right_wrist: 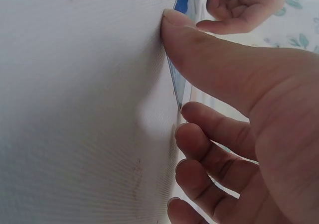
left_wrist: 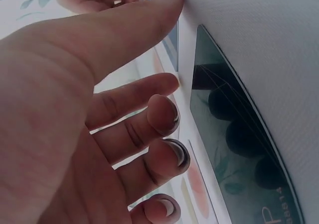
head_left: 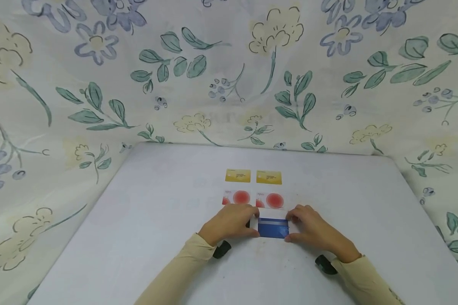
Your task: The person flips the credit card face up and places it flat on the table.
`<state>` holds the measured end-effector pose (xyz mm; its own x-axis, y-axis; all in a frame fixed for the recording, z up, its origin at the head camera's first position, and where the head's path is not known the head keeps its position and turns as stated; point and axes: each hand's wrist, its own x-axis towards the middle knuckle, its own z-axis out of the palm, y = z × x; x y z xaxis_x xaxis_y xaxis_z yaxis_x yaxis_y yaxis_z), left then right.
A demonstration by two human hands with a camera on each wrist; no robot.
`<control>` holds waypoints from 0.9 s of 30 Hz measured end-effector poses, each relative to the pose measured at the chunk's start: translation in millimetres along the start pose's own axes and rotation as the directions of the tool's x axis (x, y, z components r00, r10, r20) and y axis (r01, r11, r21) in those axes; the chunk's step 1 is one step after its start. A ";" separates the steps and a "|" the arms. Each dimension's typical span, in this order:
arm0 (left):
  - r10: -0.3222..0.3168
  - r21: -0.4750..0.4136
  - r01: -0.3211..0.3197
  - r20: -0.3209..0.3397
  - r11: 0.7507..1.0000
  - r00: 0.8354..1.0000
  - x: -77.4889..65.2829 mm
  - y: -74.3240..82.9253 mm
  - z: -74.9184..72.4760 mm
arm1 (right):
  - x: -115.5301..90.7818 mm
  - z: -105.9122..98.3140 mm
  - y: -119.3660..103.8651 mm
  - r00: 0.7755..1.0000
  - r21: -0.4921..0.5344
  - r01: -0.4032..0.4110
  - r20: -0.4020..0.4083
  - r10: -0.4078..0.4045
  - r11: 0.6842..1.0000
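A blue card (head_left: 273,228) with a paler strip along its top lies on the white table between both hands. At its left end my left hand (head_left: 229,222) touches the corners with thumb and forefinger. My right hand (head_left: 314,228) holds the right end the same way; in the right wrist view its thumb (right_wrist: 199,50) is on the near edge and the forefinger (right_wrist: 214,122) at the far corner. Under the left palm, a glossy dark card (left_wrist: 224,129) mirrors the loosely bent fingers; the head view mostly hides it.
Just beyond the hands lie two white cards with red circles, a left one (head_left: 241,197) and a right one (head_left: 275,201). Behind these are two yellow cards, left (head_left: 238,176) and right (head_left: 269,177). Floral cloth (head_left: 229,76) surrounds the white table (head_left: 156,203).
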<state>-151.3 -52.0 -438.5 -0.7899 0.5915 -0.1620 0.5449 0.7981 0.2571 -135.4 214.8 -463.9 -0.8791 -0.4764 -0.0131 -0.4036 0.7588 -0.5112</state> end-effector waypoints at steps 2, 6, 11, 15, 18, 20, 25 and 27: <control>0.001 -0.006 -0.001 0.003 1.000 1.000 -0.4 -0.5 -0.7 | 0.5 0.8 0.0 1.000 0.003 -0.008 0.002 0.008 1.000; 0.021 0.007 -0.021 0.007 1.000 1.000 -0.1 0.6 -1.5 | 1.4 2.3 -0.5 0.999 0.017 -0.033 0.010 0.033 0.999; 0.030 0.012 -0.030 0.007 0.999 1.000 0.7 1.4 1.1 | 2.7 3.1 -1.5 0.998 0.036 -0.056 0.027 0.055 0.998; 0.017 -0.004 -0.017 0.013 1.000 1.000 0.7 2.1 1.8 | 3.0 3.8 -2.6 0.996 0.049 -0.080 0.030 0.079 0.996; 0.011 -0.008 -0.011 0.014 1.000 1.000 0.3 2.8 1.8 | 2.5 3.4 -2.9 0.996 0.049 -0.084 0.030 0.083 0.995; 0.011 -0.005 -0.011 0.013 1.000 1.000 0.0 3.3 2.2 | 2.2 3.2 -2.5 0.997 0.045 -0.073 0.029 0.071 0.996; 0.025 0.012 -0.025 0.005 1.000 1.000 0.2 4.3 2.3 | 2.3 3.7 -1.0 0.999 0.037 -0.051 0.014 0.051 0.998; 0.034 0.019 -0.034 0.001 0.999 0.999 0.7 4.3 2.8 | 2.2 3.7 -0.8 0.999 0.031 -0.046 0.008 0.046 0.998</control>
<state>-148.7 -47.8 -440.2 -0.7709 0.6180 -0.1540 0.5765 0.7799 0.2439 -136.0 211.5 -466.7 -0.8945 -0.4449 -0.0432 -0.3550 0.7659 -0.5361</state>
